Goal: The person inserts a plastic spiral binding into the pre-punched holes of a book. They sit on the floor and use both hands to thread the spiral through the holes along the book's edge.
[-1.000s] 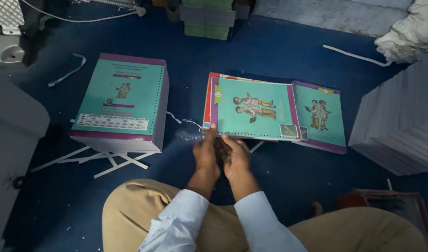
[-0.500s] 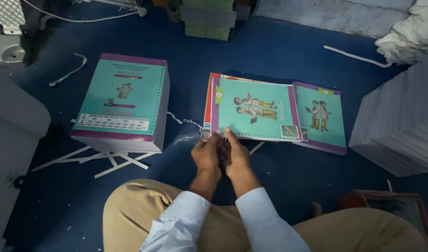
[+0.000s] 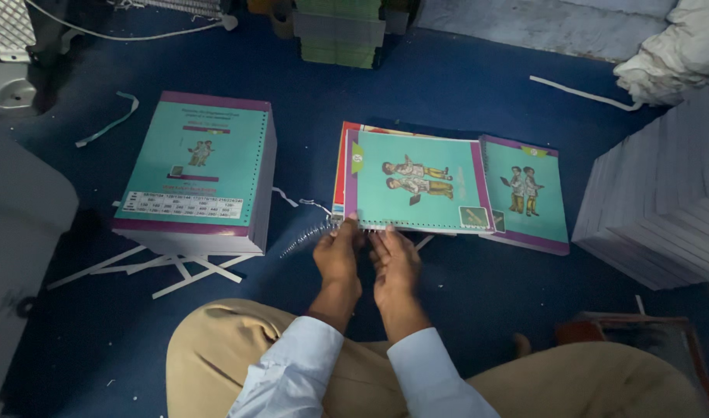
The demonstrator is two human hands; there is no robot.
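Close up, both hands work near edge of teal booklet (image 3: 416,184) on blue floor (image 3: 462,93): left hand (image 3: 337,255) pinched on thin wire spiral (image 3: 308,234), right hand (image 3: 394,259) fingers pressing booklet's punched edge. Better to keep holes aligned, turn coil gently. Glossy card cover; springy metal coil, probably. Tall flat booklet stack (image 3: 196,174) left, pale sheet pile (image 3: 664,201) right

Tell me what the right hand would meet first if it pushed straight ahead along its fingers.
The right hand points away from the person, and its fingertips already sit at the near edge of the teal booklet, so it would likely meet that first.
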